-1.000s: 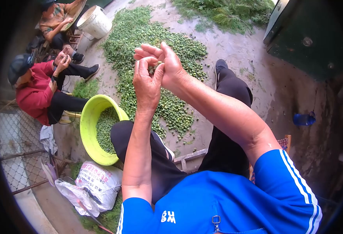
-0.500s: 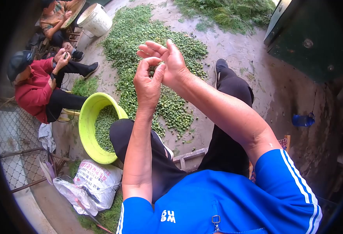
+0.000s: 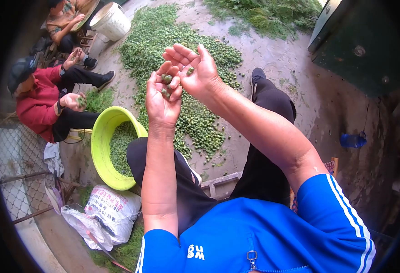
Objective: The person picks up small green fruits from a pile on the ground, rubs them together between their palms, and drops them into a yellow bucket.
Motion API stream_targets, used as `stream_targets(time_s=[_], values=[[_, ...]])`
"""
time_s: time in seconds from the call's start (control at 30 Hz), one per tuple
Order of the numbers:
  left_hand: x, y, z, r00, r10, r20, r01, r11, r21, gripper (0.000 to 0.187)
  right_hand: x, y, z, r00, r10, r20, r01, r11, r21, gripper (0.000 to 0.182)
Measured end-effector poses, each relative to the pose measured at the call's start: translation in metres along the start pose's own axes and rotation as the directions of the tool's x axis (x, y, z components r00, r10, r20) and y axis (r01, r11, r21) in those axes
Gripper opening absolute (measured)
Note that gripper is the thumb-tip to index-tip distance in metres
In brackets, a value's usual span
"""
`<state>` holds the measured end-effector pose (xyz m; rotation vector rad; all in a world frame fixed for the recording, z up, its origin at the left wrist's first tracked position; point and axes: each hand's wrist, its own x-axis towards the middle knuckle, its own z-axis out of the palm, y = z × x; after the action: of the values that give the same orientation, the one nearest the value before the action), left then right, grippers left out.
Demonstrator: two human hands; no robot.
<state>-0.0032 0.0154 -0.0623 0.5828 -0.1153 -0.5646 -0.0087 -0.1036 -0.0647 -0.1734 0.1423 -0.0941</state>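
My left hand (image 3: 162, 99) is raised in front of me with its fingers curled around several small green pods (image 3: 166, 79). My right hand (image 3: 197, 70) is just beside it, palm turned up and fingers spread, with one small green piece (image 3: 190, 71) lying on the palm. Both hands hover above a wide heap of green pods (image 3: 177, 54) spread on the ground. A lime-green basin (image 3: 101, 150) partly filled with green pods stands by my left knee.
Two other people sit at the left, one in a red top (image 3: 36, 102), one further back (image 3: 63, 22), both handling pods. A white bucket (image 3: 111, 22) lies near them. A printed white bag (image 3: 111, 211), wire fence (image 3: 18, 168), blue bottle (image 3: 354, 139) and cut greenery (image 3: 263, 13) surround me.
My hands have parted: the left turned palm-up showing pods in its fingers, and the right opened flat with a piece on it. The person in red lowered one hand.
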Motion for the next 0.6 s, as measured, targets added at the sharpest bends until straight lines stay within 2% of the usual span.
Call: stream_targets(time_s=[0.07, 0.1, 0.17, 0.2, 0.27, 0.3, 0.4, 0.53, 0.6], values=[[-0.002, 0.0, -0.002, 1.0, 0.0, 0.012, -0.001, 0.999, 0.04, 0.031, 0.0, 0.001, 0.0, 1.0, 0.008, 0.016, -0.008, 1.0, -0.027, 0.063], [-0.003, -0.003, -0.002, 0.998, 0.058, -0.003, -0.056, 0.968, 0.243, 0.026, 0.0, 0.001, 0.0, 0.999, 0.015, 0.031, -0.013, 0.999, -0.053, 0.063], [-0.004, -0.008, 0.0, 0.984, 0.176, 0.004, -0.142, 0.779, 0.611, 0.019, 0.0, 0.003, 0.0, 0.999, 0.014, 0.05, -0.01, 0.996, -0.093, 0.064], [-0.004, -0.011, 0.002, 0.984, 0.176, 0.003, -0.142, 0.779, 0.611, 0.019, -0.001, 0.004, 0.0, 0.997, 0.013, 0.07, -0.004, 0.991, -0.132, 0.064], [-0.003, -0.016, 0.004, 0.923, 0.35, 0.163, -0.288, 0.341, 0.895, 0.02, -0.002, 0.004, 0.002, 0.997, 0.012, 0.071, 0.001, 0.984, -0.181, 0.065], [-0.001, -0.017, 0.004, 0.923, 0.349, 0.163, -0.287, 0.341, 0.895, 0.02, -0.005, 0.004, 0.004, 0.998, 0.012, 0.065, 0.003, 0.975, -0.22, 0.065], [0.003, -0.019, 0.003, 0.875, 0.438, 0.209, -0.321, 0.2, 0.926, 0.019, -0.004, 0.005, 0.001, 0.995, 0.014, 0.097, 0.015, 0.955, -0.296, 0.065], [0.002, -0.017, 0.001, 0.88, 0.433, 0.193, -0.325, 0.256, 0.91, 0.017, 0.0, 0.008, -0.005, 0.989, 0.005, 0.148, 0.042, 0.948, -0.316, 0.065], [0.0, -0.013, -0.001, 0.955, 0.296, 0.018, -0.207, 0.621, 0.756, 0.016, 0.001, 0.008, -0.005, 0.99, 0.01, 0.143, 0.033, 0.955, -0.296, 0.065]])
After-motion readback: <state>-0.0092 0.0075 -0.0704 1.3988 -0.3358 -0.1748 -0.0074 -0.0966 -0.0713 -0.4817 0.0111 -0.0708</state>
